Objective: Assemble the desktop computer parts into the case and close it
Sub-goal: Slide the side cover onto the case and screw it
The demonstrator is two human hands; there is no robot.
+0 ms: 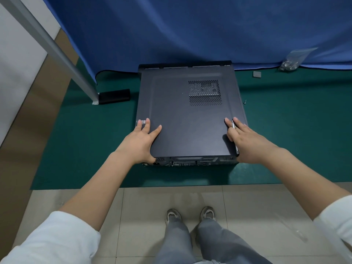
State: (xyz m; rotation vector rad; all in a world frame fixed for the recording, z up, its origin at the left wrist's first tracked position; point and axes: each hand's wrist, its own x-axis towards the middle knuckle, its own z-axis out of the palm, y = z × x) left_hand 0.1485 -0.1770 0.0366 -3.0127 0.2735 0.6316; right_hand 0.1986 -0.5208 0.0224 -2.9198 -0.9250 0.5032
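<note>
1 PC case (182,115), 1 loose screw (245,101), 1 screw bag (291,62), 2 hands.
</note>
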